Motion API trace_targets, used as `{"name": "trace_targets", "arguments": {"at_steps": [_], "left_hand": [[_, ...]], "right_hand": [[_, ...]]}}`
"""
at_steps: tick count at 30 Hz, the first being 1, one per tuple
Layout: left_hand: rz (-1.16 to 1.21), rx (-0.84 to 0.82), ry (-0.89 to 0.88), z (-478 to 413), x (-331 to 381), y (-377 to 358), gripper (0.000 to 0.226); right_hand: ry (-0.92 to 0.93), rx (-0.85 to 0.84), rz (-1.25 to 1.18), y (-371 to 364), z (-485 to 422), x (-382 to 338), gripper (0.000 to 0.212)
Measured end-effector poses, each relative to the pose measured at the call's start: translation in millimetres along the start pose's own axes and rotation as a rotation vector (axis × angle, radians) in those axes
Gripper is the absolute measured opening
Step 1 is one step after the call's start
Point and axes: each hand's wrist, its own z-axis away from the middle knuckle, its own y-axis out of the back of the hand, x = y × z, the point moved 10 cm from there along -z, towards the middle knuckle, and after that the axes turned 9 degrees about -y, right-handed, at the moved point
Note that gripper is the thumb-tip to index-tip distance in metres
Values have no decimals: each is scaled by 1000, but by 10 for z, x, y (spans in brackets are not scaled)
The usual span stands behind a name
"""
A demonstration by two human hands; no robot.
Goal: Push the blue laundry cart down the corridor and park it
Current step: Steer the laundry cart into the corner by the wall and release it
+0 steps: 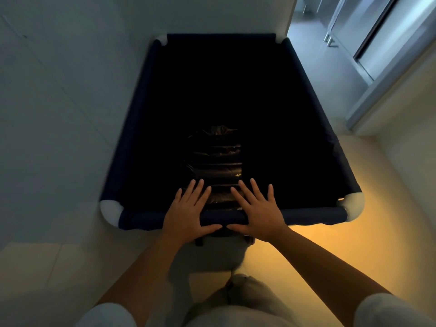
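Observation:
The blue laundry cart (141, 218) fills the middle of the head view, a dark fabric bin with white corner pieces. Its far end stands close against a white wall. My left hand (188, 208) and my right hand (257, 208) lie flat side by side on the middle of the near rim, fingers spread and pointing forward over the bin, thumbs nearly touching. Neither hand curls around the rim. Inside the bin, just beyond my fingers, lies a dark shiny bundle (215, 156). The rest of the bin's inside is too dark to make out.
A white wall (59, 102) runs along the cart's left side and across its far end. To the right, a metal-framed door or panel (389, 55) lines a passage leading away. Pale floor tiles (318, 256) lie under a warm light at the lower right.

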Motion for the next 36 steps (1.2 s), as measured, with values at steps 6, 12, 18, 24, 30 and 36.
{"name": "trace_targets", "arguments": {"at_steps": [6,12,18,24,30,36], "left_hand": [[2,6,56,241,-260,52,91],[-13,-57,38,320,-484,-43,101],[-83,-122,66,402,-807,-101,116],[-60,-81,16,410,-807,-66,111],[4,4,10,423,-767,5,101],[-10,7,18,434,-789,-23,102]], "right_hand": [[-95,-6,-37,-14,50,-150,90],[-180,4,-62,15,28,-372,94],[-188,-10,-59,-11,-36,-454,97],[-46,-26,10,-51,-235,-663,100],[-42,20,4,-61,-249,-680,101],[-61,25,7,-42,-236,-679,100]]}}
